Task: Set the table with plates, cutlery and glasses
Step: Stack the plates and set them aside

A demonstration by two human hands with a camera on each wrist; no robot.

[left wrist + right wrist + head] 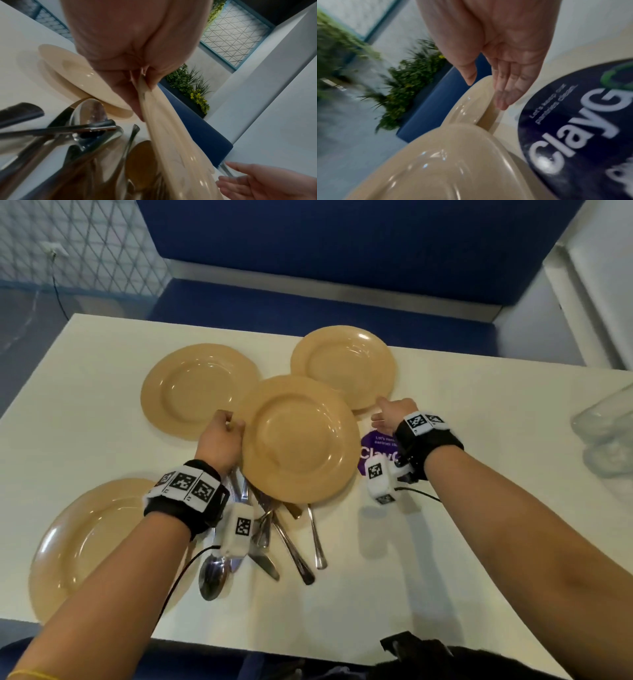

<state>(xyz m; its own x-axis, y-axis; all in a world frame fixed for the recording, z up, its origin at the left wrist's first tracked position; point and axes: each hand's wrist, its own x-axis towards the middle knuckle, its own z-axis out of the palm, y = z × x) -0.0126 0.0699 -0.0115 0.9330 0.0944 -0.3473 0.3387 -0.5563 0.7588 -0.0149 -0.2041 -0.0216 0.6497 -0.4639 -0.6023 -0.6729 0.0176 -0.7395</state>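
Observation:
My left hand [222, 436] pinches the left rim of a tan plate [298, 440], which hangs tilted above a heap of cutlery [274, 535]. The left wrist view has that plate [164, 135] edge-on between thumb and fingers, over spoons and knives [89, 121]. My right hand [390, 416] is open, fingers straight, at the near rim of the far right plate [342, 361]; in the right wrist view its fingers [505, 89] hover by that plate's rim [471, 100]. Another plate [191, 385] lies at the far left, and one more [89, 539] at the near left.
The white table [479, 525] carries a round purple sticker [376, 453] under my right wrist. Clear glasses [606, 436] stand at the right edge. A blue bench [308, 299] runs behind the table. A dark bag [428, 655] sits at the near edge.

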